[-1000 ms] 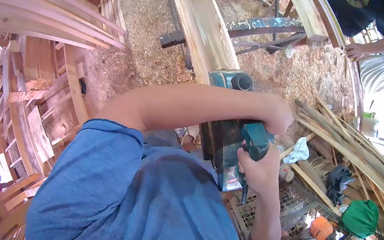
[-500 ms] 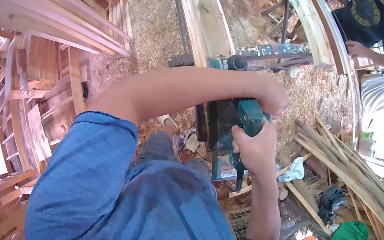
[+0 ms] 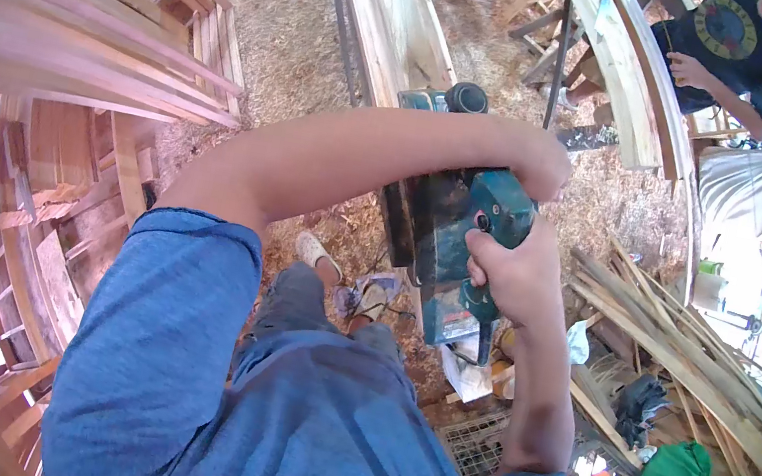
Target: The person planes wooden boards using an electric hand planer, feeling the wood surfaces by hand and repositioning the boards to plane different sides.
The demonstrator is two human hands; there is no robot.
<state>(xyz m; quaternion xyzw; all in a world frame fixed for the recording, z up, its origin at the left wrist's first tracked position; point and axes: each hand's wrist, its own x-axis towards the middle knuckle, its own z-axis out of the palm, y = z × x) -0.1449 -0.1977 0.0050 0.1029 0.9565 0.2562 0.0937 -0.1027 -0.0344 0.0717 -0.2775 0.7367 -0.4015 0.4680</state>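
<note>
The person holds a green power planer with both hands. The right hand has its fingers wrapped tight round the back handle. The left hand is closed over the front. The planer sits on the near end of a long wooden plank. I think the planing is under way. The next push needs the planer kept flat and straight along the plank.
</note>
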